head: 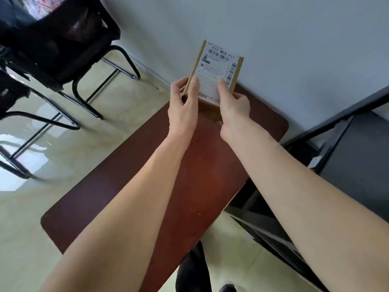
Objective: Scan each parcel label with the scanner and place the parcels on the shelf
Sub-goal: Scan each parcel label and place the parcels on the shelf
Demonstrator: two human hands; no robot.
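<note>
A small brown cardboard parcel (216,68) with a white barcode label on its top face is held tilted over the far end of a dark red-brown table (189,178). My left hand (184,106) grips its left edge, thumb on the label. My right hand (234,110) grips its lower right corner, thumb also on the label. The parcel's lower part is hidden behind both hands. No scanner is in view.
A white wall stands right behind the parcel. A dark grey metal shelf unit (347,157) stands to the right of the table. Black chairs (63,45) with tubular legs stand on the glossy tiled floor at the left.
</note>
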